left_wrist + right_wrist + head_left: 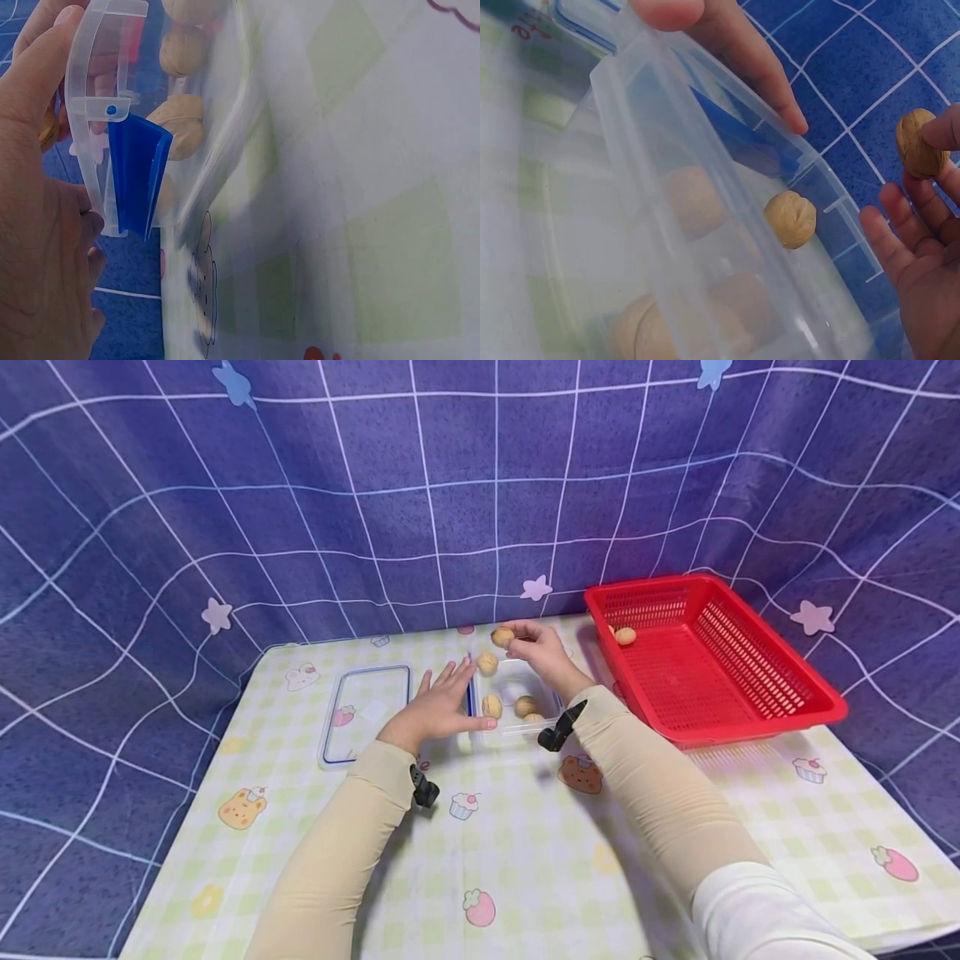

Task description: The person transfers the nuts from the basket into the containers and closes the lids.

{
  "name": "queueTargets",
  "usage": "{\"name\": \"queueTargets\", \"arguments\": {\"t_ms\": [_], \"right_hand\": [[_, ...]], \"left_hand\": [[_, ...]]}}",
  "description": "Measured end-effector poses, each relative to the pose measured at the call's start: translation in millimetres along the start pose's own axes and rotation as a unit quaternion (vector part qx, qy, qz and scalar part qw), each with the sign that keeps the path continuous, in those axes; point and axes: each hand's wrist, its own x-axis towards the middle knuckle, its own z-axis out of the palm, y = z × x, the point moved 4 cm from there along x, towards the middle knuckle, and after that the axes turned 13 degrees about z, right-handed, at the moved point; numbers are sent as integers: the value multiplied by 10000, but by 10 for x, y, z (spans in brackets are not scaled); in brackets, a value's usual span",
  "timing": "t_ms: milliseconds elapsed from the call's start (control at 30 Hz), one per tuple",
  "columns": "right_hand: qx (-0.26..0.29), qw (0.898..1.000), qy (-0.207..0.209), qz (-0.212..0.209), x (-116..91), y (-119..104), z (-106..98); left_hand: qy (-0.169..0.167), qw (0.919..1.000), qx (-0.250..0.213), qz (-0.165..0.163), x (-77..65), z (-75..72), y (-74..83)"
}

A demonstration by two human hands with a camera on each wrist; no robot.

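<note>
In the head view a clear plastic box (pixel 517 673) with blue clips stands on the table, several walnuts (pixel 492 707) inside it. My left hand (pixel 438 707) rests against its left side, fingers extended and spread, the thumb at the near rim. The left wrist view shows a blue clip (pixel 136 176) hanging beside that hand. Over the box's far edge, my right hand (pixel 546 652) pinches a walnut (pixel 502 637) between thumb and fingers. The right wrist view has this walnut (pixel 918 144) outside the rim, and another walnut (pixel 790 219) within the box.
A red plastic basket (pixel 750 722) stands on the right, with walnuts (pixel 625 636) in its far left corner. Left of the box lies a clear lid (pixel 367 672) with a blue seal. Behind the table hangs a blue grid-patterned curtain (pixel 375 510).
</note>
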Motion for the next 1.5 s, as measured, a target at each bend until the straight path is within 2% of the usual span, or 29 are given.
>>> {"name": "queueTargets", "arguments": {"t_ms": [233, 667, 1033, 1500], "right_hand": [[3, 9995, -324, 13, -24, -10, 37], [-43, 9994, -341, -82, -18, 2, 36], [-199, 9984, -518, 65, -93, -80, 43], [-175, 9991, -378, -82, -21, 37, 39]], "left_hand": [[18, 10000, -31, -18, 6, 4, -17], [-20, 10000, 36, -29, 20, -13, -8], [-6, 10000, -80, -5, 13, 1, 3], [6, 10000, -88, 2, 17, 7, 1]]}}
